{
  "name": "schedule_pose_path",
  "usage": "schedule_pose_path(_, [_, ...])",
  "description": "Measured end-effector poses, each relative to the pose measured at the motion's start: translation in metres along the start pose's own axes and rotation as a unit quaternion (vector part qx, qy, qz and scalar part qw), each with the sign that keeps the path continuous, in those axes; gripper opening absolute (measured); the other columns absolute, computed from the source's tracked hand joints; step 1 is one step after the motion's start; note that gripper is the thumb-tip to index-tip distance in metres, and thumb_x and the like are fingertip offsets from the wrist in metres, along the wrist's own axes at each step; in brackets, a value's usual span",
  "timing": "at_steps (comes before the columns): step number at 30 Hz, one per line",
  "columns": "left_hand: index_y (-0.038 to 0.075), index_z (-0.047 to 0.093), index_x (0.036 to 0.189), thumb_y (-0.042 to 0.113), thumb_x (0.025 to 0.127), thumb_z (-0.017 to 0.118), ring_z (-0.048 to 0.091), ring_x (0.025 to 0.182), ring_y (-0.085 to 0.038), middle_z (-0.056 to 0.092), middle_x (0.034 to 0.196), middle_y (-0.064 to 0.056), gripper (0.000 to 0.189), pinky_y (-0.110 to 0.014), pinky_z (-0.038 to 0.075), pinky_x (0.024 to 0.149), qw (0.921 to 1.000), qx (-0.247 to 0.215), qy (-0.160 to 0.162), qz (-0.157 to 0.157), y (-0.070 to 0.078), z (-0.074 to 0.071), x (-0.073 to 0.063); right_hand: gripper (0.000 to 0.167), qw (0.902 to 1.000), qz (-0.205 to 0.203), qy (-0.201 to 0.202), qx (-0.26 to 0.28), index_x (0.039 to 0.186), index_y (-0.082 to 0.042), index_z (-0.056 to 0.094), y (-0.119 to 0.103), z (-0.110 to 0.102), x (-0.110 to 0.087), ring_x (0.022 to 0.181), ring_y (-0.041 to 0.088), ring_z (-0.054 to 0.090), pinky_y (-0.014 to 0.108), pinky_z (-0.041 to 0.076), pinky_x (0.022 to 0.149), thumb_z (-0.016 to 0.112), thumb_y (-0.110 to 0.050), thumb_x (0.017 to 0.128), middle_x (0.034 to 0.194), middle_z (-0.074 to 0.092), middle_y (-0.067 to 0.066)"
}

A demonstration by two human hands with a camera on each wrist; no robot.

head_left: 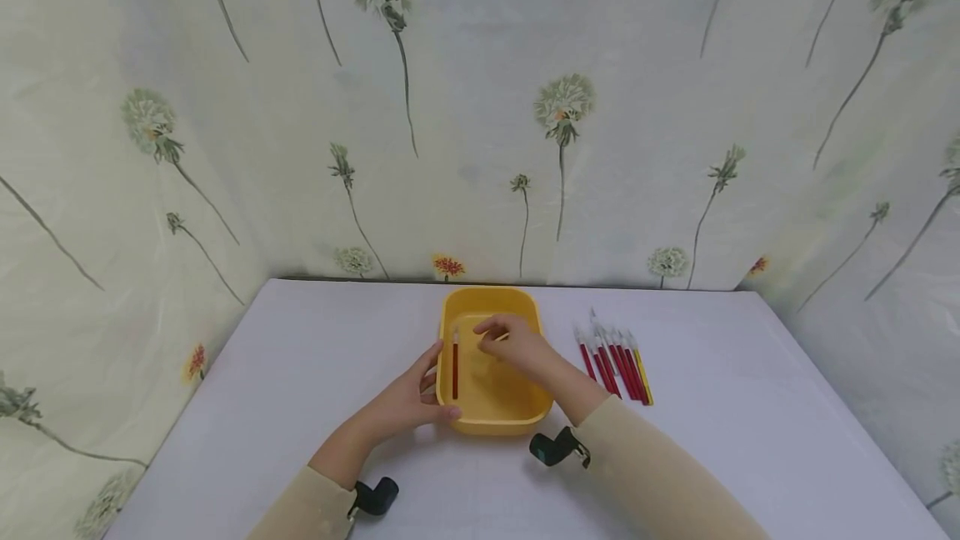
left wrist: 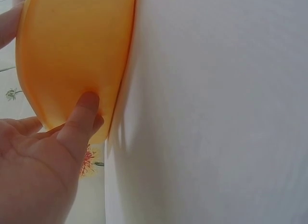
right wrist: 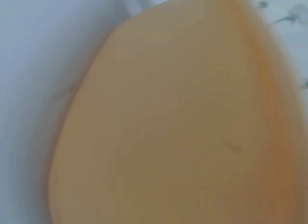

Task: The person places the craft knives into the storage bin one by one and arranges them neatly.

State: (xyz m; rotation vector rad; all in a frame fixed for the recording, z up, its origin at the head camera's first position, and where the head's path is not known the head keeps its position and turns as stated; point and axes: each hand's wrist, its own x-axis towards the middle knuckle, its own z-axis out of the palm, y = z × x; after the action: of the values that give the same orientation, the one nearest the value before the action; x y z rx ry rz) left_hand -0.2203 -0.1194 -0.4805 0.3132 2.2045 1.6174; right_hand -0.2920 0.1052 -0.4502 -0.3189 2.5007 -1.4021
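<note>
A yellow plastic tray stands on the white table. My left hand holds its near left corner, thumb by the front wall and fingers along the left side. In the left wrist view, the thumb of that left hand presses against the outer wall of the tray. Inside, along the left wall, lies a slim red pencil-like stick with a pale pointed end. My right hand is over the tray, fingers loosely bent, with nothing visible in them. The tray wall fills most of the right wrist view.
Right of the tray lies a bunch of several similar red sticks with pale tips, a yellow one at its right edge. The white table ends at a flower-patterned cloth behind.
</note>
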Motion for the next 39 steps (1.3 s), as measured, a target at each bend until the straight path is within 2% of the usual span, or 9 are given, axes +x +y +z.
schedule_pose_path(5, [0.024, 0.009, 0.162, 0.03, 0.083, 0.084, 0.045, 0.139, -0.034, 0.017, 0.166, -0.011, 0.11, -0.044, 0.045, 0.107, 1.0, -0.002, -0.001, 0.001, 0.0, 0.0, 0.0, 0.026, 0.9999, 0.007, 0.007, 0.003, 0.12, -0.009, 0.07, -0.008, -0.016, -0.012, 0.091, 0.02, 0.06, 0.032, 0.057, 0.083, 0.07, -0.017, 0.095, 0.103, 0.067, 0.003])
schedule_pose_path(12, [0.026, 0.01, 0.162, 0.031, 0.081, 0.085, 0.047, 0.137, -0.033, 0.017, 0.166, -0.01, 0.111, -0.043, 0.045, 0.106, 1.0, -0.003, -0.001, 0.003, -0.001, 0.0, 0.0, 0.024, 0.9997, -0.004, 0.023, 0.009, 0.118, -0.009, 0.071, -0.013, -0.035, -0.028, 0.091, 0.031, 0.061, 0.037, 0.057, 0.076, 0.07, -0.016, 0.094, 0.104, 0.066, 0.005])
schedule_pose_path(19, [0.027, 0.011, 0.162, 0.031, 0.081, 0.086, 0.044, 0.14, -0.033, 0.017, 0.167, -0.008, 0.111, -0.045, 0.044, 0.107, 1.0, 0.005, 0.006, -0.003, -0.001, -0.001, 0.0, 0.022, 0.9996, -0.01, 0.024, 0.011, 0.116, -0.011, 0.071, -0.011, -0.052, -0.042, 0.096, 0.036, 0.061, 0.037, 0.057, 0.08, 0.07, -0.016, 0.095, 0.106, 0.066, 0.007])
schedule_pose_path(25, [0.027, 0.011, 0.162, 0.032, 0.08, 0.086, 0.043, 0.14, -0.033, 0.017, 0.167, -0.008, 0.112, -0.046, 0.043, 0.108, 1.0, 0.005, 0.007, 0.0, -0.001, 0.0, -0.001, 0.025, 0.9996, -0.021, 0.017, -0.001, 0.119, -0.01, 0.069, -0.006, -0.066, -0.053, 0.098, 0.036, 0.062, 0.036, 0.057, 0.081, 0.069, -0.018, 0.096, 0.109, 0.066, 0.007])
schedule_pose_path(32, [0.024, 0.01, 0.162, 0.031, 0.08, 0.086, 0.046, 0.138, -0.032, 0.02, 0.166, -0.011, 0.113, -0.045, 0.044, 0.108, 1.0, 0.0, 0.005, 0.005, -0.002, 0.0, 0.001, 0.029, 0.9993, 0.001, 0.021, -0.032, 0.123, -0.011, 0.068, 0.002, -0.084, -0.067, 0.093, 0.029, 0.062, 0.031, 0.056, 0.078, 0.068, -0.024, 0.097, 0.11, 0.066, 0.005])
schedule_pose_path(35, [0.024, 0.01, 0.162, 0.032, 0.079, 0.087, 0.048, 0.137, -0.031, 0.021, 0.165, -0.011, 0.113, -0.044, 0.044, 0.107, 1.0, 0.002, 0.006, 0.004, -0.003, 0.0, 0.001, 0.03, 0.9985, 0.012, 0.028, -0.046, 0.122, -0.012, 0.068, 0.007, -0.089, -0.072, 0.09, 0.023, 0.061, 0.032, 0.057, 0.079, 0.068, -0.027, 0.097, 0.11, 0.067, 0.004])
schedule_pose_path(39, [0.022, 0.01, 0.162, 0.032, 0.08, 0.087, 0.049, 0.136, -0.032, 0.02, 0.165, -0.012, 0.113, -0.044, 0.045, 0.107, 1.0, 0.001, 0.005, 0.008, -0.003, 0.0, 0.0, 0.029, 0.9984, 0.019, 0.029, -0.044, 0.121, -0.012, 0.068, 0.016, -0.095, -0.079, 0.092, 0.023, 0.061, 0.038, 0.058, 0.084, 0.068, -0.029, 0.096, 0.11, 0.067, 0.007])
